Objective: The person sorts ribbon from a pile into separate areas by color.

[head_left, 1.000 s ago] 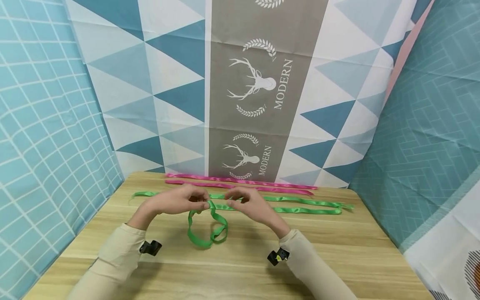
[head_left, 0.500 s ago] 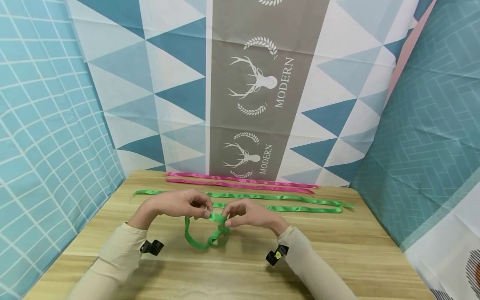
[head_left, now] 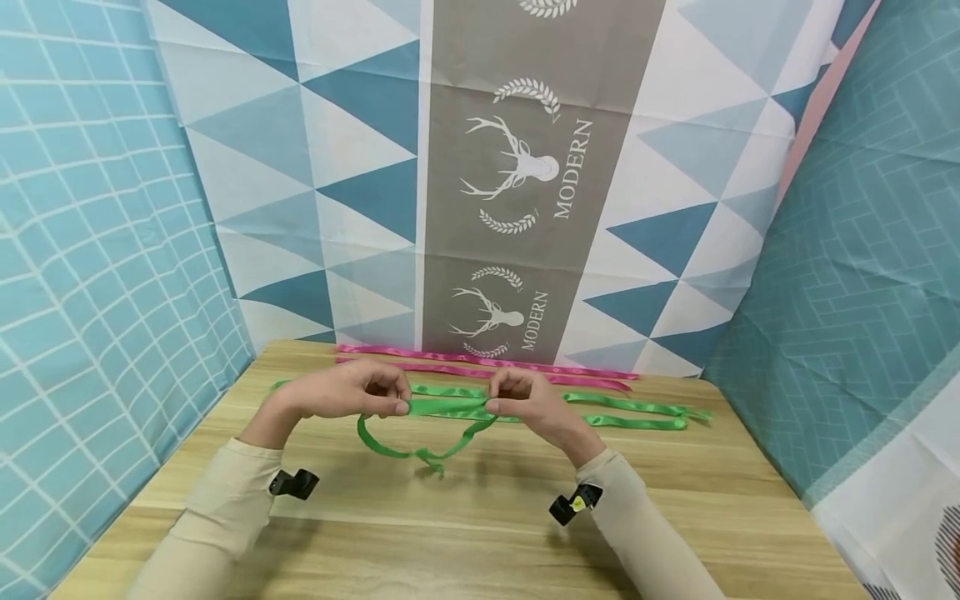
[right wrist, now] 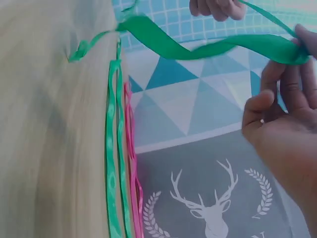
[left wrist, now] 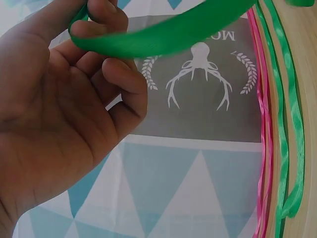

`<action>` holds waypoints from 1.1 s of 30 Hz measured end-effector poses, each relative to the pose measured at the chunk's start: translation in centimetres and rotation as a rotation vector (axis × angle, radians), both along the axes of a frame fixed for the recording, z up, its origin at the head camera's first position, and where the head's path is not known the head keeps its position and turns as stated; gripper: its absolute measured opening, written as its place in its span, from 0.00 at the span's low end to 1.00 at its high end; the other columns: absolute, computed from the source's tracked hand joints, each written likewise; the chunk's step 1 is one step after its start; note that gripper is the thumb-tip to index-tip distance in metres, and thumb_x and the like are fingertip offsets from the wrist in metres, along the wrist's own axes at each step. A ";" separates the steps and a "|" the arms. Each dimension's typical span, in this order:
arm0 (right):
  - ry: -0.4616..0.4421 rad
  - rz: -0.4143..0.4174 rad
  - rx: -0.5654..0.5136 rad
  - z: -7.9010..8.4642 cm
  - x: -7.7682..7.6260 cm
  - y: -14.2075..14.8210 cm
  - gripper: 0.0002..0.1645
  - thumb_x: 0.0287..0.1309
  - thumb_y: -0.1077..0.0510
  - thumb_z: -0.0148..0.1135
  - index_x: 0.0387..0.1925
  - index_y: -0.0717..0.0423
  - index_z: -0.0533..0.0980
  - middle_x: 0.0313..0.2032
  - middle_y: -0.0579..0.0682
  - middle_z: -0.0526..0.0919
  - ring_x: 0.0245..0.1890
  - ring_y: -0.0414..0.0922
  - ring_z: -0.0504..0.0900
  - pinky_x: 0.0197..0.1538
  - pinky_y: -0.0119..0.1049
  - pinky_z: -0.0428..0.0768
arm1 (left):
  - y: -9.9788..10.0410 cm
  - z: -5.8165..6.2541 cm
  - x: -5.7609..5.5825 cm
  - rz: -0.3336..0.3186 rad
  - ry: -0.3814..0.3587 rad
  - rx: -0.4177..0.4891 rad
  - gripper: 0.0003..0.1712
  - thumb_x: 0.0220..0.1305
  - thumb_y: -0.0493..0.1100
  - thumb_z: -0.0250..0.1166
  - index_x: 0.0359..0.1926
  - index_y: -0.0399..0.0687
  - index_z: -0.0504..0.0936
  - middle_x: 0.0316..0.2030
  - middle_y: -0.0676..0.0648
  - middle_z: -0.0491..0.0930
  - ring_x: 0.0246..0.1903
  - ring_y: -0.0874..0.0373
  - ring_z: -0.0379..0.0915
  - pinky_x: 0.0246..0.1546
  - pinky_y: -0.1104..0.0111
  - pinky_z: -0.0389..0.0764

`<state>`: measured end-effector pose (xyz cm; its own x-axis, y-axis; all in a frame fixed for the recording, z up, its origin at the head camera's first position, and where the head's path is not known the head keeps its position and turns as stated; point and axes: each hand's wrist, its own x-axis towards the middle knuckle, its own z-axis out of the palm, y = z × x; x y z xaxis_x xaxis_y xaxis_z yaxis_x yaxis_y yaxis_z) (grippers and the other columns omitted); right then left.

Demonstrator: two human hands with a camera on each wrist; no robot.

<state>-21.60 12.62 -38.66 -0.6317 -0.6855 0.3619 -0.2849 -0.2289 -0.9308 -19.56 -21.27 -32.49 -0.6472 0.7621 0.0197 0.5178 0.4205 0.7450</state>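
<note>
A narrow green ribbon (head_left: 447, 407) is stretched between the two hands above the table, its upper strand nearly straight. Below, the rest hangs as a loop with a knot (head_left: 422, 455) and short loose tails at the bottom. The left hand (head_left: 348, 392) pinches the ribbon's left side between thumb and fingers. On the other side, the right hand (head_left: 536, 408) pinches it likewise. In the left wrist view the ribbon (left wrist: 158, 43) passes over the curled fingers. From the right wrist, the ribbon (right wrist: 218, 48) hangs slack from the fingertips down to its knotted tails.
Another green ribbon (head_left: 637, 422) lies doubled across the wooden table (head_left: 420, 542), behind the hands. Two pink strands (head_left: 592, 381) run along the back edge. Patterned cloth (head_left: 360, 192) stands behind and at both sides. Small black cameras (head_left: 294, 483) sit on the wrists.
The right hand first takes hold of the green ribbon beside the left hand. Then the hands move apart and rise slightly, stretching the top strand and widening the loop.
</note>
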 end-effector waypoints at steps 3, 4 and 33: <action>-0.040 0.068 -0.111 0.0 0.5 0.1 0.07 0.67 0.62 0.66 0.35 0.55 0.75 0.39 0.50 0.75 0.46 0.48 0.73 0.51 0.39 0.74 | 0.0 0.1 0.0 0.002 -0.003 0.019 0.06 0.72 0.49 0.66 0.44 0.53 0.83 0.27 0.48 0.77 0.21 0.51 0.69 0.26 0.65 0.75; -0.055 0.093 -0.147 0.0 0.7 0.2 0.07 0.68 0.63 0.65 0.35 0.55 0.74 0.39 0.50 0.74 0.47 0.48 0.71 0.52 0.39 0.73 | 0.1 0.0 0.0 0.001 -0.004 0.026 0.07 0.72 0.49 0.66 0.44 0.53 0.83 0.27 0.48 0.77 0.22 0.49 0.69 0.26 0.65 0.75; -0.056 -0.200 0.060 -2.4 4.1 11.4 0.07 0.70 0.70 0.60 0.45 0.70 0.72 0.38 0.53 0.74 0.28 0.43 0.69 0.34 0.38 0.72 | -1.2 -0.5 -0.7 0.059 -0.009 0.059 0.08 0.72 0.51 0.66 0.44 0.53 0.84 0.29 0.42 0.76 0.25 0.53 0.71 0.28 0.63 0.77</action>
